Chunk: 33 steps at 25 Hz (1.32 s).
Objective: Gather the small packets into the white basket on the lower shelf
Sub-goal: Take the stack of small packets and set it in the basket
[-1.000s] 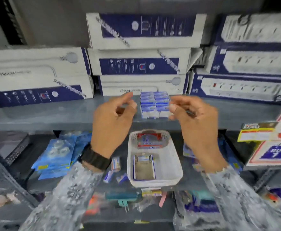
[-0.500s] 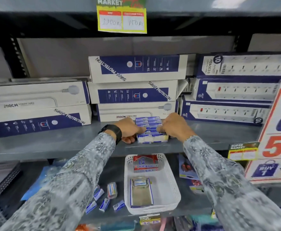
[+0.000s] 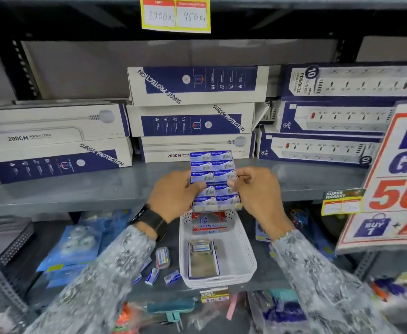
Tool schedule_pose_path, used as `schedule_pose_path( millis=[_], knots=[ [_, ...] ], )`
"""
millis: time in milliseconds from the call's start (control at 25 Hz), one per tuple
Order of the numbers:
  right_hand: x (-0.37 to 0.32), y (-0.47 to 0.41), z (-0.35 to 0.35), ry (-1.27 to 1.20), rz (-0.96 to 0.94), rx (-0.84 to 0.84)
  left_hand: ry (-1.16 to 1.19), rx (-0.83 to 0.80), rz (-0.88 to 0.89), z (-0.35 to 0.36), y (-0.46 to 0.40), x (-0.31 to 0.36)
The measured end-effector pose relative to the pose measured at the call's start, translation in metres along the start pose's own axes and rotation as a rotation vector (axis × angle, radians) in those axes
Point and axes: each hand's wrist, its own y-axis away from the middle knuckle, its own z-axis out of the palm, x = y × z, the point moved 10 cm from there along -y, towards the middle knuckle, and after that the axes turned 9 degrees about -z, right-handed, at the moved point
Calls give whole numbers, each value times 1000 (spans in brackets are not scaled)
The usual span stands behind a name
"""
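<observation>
A block of small blue-and-white packets [image 3: 212, 173] is held tilted up over the front edge of the grey middle shelf [image 3: 81, 191]. My left hand [image 3: 173, 195] grips its left side and my right hand [image 3: 258, 189] grips its right side. Directly below, on the lower shelf, stands the white basket [image 3: 242, 259]. It holds a red-and-white box [image 3: 209, 224] at the back and an open flat tray with one packet [image 3: 202, 257]. Several loose small packets [image 3: 160, 268] lie on the lower shelf just left of the basket.
Long white-and-navy power-strip boxes [image 3: 192, 121] are stacked behind the packets on the middle shelf. A red-and-blue promo sign [image 3: 395, 179] hangs at the right. Blue blister packs [image 3: 77, 242] lie left on the lower shelf, bagged goods below.
Both hands reached to the packet block on the middle shelf, closed on its sides, and have now pulled it forward and tilted it up over the shelf edge.
</observation>
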Motion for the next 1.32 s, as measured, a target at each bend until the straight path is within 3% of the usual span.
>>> schedule_pose_path(
  millis=[160,360,600,720,840,1120,1320],
  knots=[
    [-9,65,-9,-72,-64,7,53,49,23,-5,76,-6],
    [24,120,9,-48,135,-188,86,-169,-83,51,112,-44],
    [130,128,58,64,428,-341,166,-443,-388,175,77,-114],
    [185,123,77,207,529,-453,133,-548,-417,223,67,-118],
    [219,101,96,357,518,-543,92,-556,-399,251,42,-113],
    [251,54,119,588,490,-509,121,-561,-500,310,-15,-144],
    [262,55,143,626,442,-519,-54,-613,-511,344,-29,-170]
  ],
)
